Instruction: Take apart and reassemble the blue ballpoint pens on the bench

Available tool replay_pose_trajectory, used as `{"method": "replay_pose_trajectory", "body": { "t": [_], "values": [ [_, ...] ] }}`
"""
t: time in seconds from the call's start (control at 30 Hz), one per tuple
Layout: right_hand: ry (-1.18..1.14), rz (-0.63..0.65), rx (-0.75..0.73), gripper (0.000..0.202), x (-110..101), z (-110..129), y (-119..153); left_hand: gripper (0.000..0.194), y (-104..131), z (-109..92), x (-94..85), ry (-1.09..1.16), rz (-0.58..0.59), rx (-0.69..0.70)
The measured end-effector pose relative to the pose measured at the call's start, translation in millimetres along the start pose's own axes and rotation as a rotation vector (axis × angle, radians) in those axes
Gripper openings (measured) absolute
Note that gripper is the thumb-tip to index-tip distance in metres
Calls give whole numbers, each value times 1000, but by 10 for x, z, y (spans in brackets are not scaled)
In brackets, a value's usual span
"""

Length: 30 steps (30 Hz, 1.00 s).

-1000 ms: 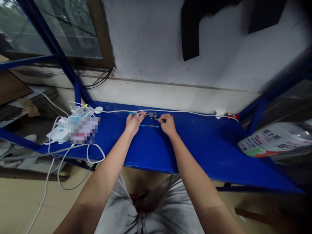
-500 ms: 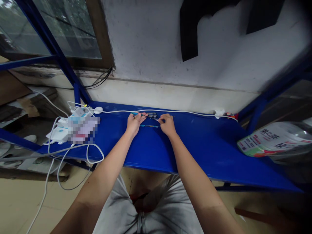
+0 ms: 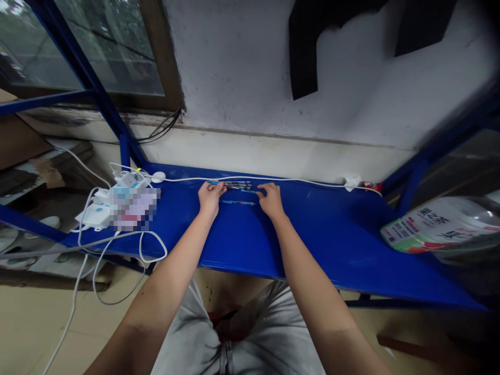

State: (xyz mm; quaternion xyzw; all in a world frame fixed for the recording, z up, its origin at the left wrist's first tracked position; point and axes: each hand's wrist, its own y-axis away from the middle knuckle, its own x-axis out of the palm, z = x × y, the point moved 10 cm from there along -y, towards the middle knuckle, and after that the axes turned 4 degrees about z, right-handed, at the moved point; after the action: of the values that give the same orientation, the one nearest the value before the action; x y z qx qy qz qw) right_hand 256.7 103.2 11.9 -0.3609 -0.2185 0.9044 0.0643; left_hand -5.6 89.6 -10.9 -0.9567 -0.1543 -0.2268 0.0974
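Observation:
Several pens (image 3: 238, 184) lie in a row near the back of a blue metal shelf (image 3: 312, 234). One more blue pen (image 3: 238, 202) lies alone just in front of them, between my hands. My left hand (image 3: 209, 198) rests on the shelf with its fingers curled, its fingertips at the left end of the row; whether it grips a pen is hidden. My right hand (image 3: 270, 200) sits at the right end of the row, with thumb and fingers pinched on the tip of a teal pen (image 3: 249, 191).
A white cable (image 3: 297, 180) runs along the shelf's back edge to a white plug (image 3: 352, 181). White power strips and chargers (image 3: 117, 200) with loose cords lie at the left end. A printed plastic bag (image 3: 437, 224) sits at the right. Blue frame posts (image 3: 124, 151) flank the shelf.
My left hand has drawn back slightly toward me and curled its fingers, leaving the row of pens lying further back. My right hand has barely shifted.

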Motion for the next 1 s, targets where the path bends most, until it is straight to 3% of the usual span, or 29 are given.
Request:
{"method": "replay_pose_trajectory", "body": {
  "t": [0.13, 0.33, 0.73, 1.0],
  "values": [
    [80, 53, 75, 15, 101, -154, -16, 34, -71, 11, -209, -43, -124, 19],
    [125, 82, 76, 13, 158, -115, -26, 44, -84, 65, -225, -109, -153, -44],
    [24, 114, 23, 10, 193, 6, -29, 41, -55, 95, -66, -50, -54, -110],
    [-163, 146, -20, 12, 187, 181, -11, 32, -48, 36, 45, 32, 38, -88]
  ]
}}
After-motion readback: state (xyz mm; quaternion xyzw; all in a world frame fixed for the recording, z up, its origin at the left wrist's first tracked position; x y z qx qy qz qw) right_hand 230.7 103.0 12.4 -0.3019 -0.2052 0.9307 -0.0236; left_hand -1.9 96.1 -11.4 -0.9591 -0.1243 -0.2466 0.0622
